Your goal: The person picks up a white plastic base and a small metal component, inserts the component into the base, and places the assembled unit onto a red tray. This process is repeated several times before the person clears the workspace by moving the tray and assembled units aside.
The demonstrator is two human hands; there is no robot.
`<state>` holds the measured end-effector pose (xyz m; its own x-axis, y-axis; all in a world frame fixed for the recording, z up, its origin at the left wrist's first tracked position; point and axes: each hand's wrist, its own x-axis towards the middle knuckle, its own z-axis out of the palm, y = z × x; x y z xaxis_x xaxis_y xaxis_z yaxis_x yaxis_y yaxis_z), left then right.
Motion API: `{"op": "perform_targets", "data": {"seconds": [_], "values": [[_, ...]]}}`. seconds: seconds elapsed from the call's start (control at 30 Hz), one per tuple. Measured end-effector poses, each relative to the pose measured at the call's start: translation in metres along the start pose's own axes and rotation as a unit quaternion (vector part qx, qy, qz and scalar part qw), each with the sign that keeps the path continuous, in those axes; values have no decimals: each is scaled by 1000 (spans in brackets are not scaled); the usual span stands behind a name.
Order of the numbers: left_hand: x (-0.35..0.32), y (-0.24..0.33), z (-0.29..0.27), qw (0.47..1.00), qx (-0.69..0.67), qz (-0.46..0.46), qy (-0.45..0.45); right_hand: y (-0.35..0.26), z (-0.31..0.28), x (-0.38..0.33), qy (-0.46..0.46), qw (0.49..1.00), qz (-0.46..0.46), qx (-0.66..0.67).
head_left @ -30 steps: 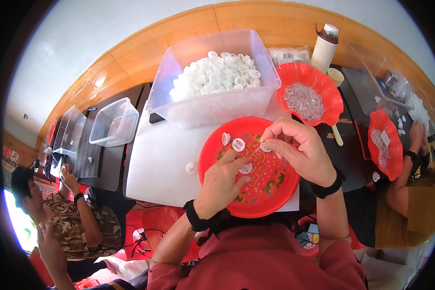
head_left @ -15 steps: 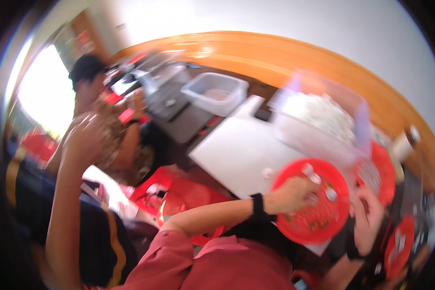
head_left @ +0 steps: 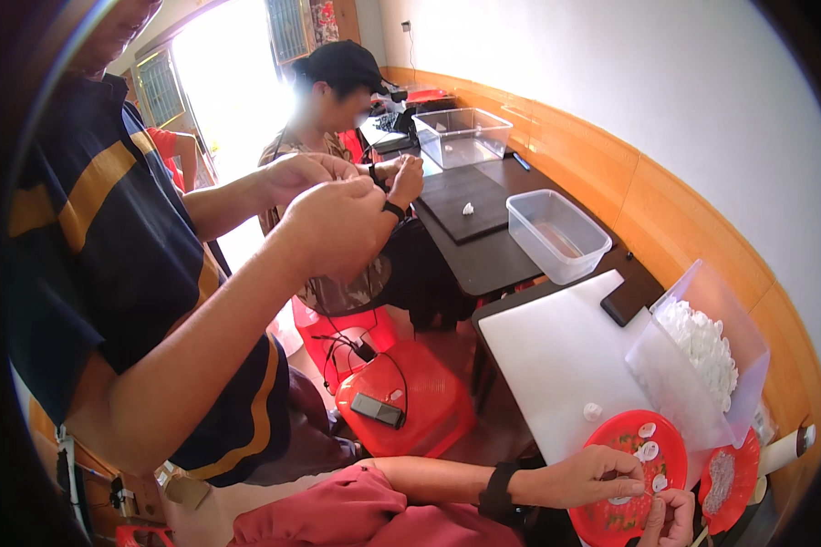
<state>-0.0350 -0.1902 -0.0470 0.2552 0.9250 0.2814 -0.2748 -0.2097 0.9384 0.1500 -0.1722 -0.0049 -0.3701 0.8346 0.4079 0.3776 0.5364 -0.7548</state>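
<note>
Left hand [head_left: 593, 476] curled over red plate [head_left: 611, 524] at white board's [head_left: 556, 365] near edge, fingertips pinching a small white piece, right hand [head_left: 668, 517] closed beside it, grip unclear, clear tub of white pieces [head_left: 702, 351] behind.

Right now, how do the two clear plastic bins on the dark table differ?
The near clear bin sits lower and looks shallower with rounded corners; the far clear bin stands taller and boxier. The near clear bin lies by the white board; the far clear bin sits beyond the dark mat, close to the seated person. Both are transparent and lidless.
</note>
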Motion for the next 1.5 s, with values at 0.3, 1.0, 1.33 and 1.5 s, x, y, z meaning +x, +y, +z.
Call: {"op": "perform_targets", "data": {"seconds": [0.3,1.0,1.33,1.5], "values": [[-7,4,5,977,181,67,86,-3,5,-4,-12,999,33,-32],[5,-16,-3,990,-103,-89,-47,-3,7,-7,35,999,11,-10],[-19,-36,-40,973,-33,-197,120,5,3,-23,96,989,108,39],[-32,-61,-59,967,108,-134,188,8,1,-33,109,980,147,84]]}}
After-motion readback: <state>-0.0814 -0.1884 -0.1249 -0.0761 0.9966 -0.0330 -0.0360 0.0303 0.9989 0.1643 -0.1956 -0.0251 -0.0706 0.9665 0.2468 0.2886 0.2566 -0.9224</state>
